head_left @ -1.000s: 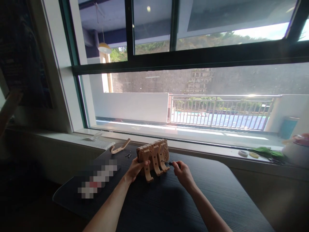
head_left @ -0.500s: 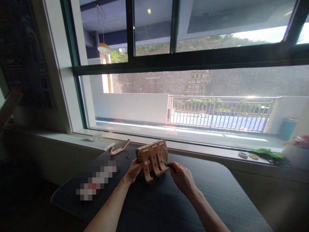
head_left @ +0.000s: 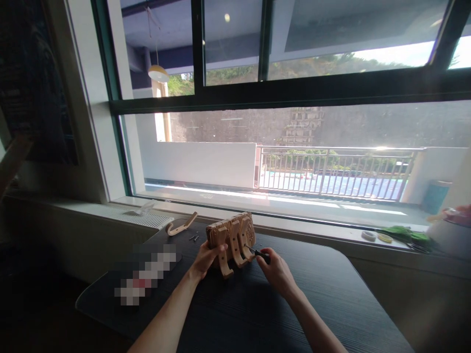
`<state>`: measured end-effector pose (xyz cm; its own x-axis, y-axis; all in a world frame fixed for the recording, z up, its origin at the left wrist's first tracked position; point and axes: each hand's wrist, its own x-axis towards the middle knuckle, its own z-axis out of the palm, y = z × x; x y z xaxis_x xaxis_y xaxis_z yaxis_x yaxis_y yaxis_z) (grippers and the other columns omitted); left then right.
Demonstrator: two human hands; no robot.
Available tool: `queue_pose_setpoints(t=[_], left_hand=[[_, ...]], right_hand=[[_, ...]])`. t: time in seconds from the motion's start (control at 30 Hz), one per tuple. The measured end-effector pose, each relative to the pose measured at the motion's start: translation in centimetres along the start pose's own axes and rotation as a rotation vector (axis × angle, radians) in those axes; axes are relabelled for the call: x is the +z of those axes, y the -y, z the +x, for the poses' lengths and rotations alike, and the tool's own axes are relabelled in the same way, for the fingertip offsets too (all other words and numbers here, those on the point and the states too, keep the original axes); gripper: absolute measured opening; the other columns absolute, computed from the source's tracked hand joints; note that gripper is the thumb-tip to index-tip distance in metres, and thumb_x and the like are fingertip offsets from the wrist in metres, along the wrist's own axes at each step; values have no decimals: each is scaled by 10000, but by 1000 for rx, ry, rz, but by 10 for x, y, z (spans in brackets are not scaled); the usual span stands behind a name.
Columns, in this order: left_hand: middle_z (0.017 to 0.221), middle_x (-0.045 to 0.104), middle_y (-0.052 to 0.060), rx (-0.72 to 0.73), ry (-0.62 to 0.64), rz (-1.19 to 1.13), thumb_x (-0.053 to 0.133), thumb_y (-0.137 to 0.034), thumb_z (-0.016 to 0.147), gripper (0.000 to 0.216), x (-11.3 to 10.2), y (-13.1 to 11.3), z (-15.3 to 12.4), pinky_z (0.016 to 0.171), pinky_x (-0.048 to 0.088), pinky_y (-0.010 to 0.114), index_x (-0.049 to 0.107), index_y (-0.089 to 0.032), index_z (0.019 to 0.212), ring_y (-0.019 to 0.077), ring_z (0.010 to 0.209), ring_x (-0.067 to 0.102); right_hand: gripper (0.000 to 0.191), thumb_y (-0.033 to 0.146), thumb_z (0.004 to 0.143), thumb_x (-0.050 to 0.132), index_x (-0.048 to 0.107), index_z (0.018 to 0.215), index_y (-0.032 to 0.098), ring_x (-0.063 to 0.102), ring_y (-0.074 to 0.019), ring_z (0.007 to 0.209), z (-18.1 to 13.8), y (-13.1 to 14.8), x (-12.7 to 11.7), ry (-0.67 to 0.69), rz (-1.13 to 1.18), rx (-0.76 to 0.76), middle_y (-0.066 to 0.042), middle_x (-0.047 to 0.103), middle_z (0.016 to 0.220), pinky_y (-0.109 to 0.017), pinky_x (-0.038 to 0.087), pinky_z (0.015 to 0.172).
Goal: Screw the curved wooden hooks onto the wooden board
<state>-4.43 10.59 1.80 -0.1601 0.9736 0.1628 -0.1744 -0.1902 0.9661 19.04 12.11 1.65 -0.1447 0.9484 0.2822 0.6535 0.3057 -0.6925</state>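
A wooden rack point(head_left: 231, 238) with three wooden hooks on its front stands on the dark table point(head_left: 235, 314). My left hand point(head_left: 206, 258) grips the rack's left end, thumb over the leftmost hook. My right hand point(head_left: 274, 269) is closed around a small black-handled screwdriver point(head_left: 257, 253), whose tip points at the rightmost hook. A loose wooden hook point(head_left: 181, 225) lies at the table's far left corner, with a few dark screws point(head_left: 194, 237) beside it.
A blurred-out flat object point(head_left: 146, 273) lies on the table's left part. The window sill behind carries a white ring point(head_left: 368, 235), a yellow ring point(head_left: 386, 238) and green stuff point(head_left: 405, 234) at right. A large window point(head_left: 279, 122) fills the wall ahead.
My right hand has moved left toward the rack, bringing the screwdriver tip up to the rightmost hook. The left hand keeps its hold on the rack.
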Motion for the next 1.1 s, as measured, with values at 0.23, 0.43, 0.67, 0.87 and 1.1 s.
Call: queue_pose_setpoints(t=[0.23, 0.43, 0.67, 0.87, 1.1], left_hand=[[832, 705, 54, -11, 10, -22, 780, -309, 523, 437, -3, 3, 1, 706, 457, 290, 687, -166, 926, 224, 787, 631], [858, 701, 81, -2, 50, -39, 788, -300, 517, 479, -4, 3, 2, 733, 460, 317, 679, -145, 957, 251, 822, 630], [894, 698, 72, -7, 58, -20, 753, -283, 580, 392, -4, 4, 2, 743, 462, 302, 682, -158, 944, 239, 851, 625], [875, 700, 70, 7, 39, -18, 758, -294, 574, 407, -4, 5, 3, 731, 466, 297, 676, -149, 946, 240, 843, 624], [825, 701, 57, 4, 46, -33, 772, -278, 555, 446, -8, 11, 7, 695, 458, 280, 667, -149, 969, 220, 797, 621]], right_hand=[[279, 326, 844, 396, 572, 1044, 243, 608, -181, 850, -8, 11, -8, -53, -237, -263, -29, 647, 1022, -268, 398, 706], [351, 427, 843, 366, 615, 894, 185, 602, -187, 719, 0, 1, 4, -91, 15, -91, -48, 668, 771, -268, 410, 634], [438, 498, 840, 318, 613, 815, 175, 585, -173, 625, 4, -5, 5, 7, 106, 38, -39, 629, 643, -255, 398, 552], [403, 310, 789, 475, 469, 1187, 247, 608, -170, 772, -5, 8, -10, -47, -278, -106, -27, 650, 944, -249, 381, 621], [265, 284, 850, 383, 572, 1031, 236, 604, -172, 817, -6, 7, -9, -93, -301, -283, -35, 641, 990, -256, 393, 675]])
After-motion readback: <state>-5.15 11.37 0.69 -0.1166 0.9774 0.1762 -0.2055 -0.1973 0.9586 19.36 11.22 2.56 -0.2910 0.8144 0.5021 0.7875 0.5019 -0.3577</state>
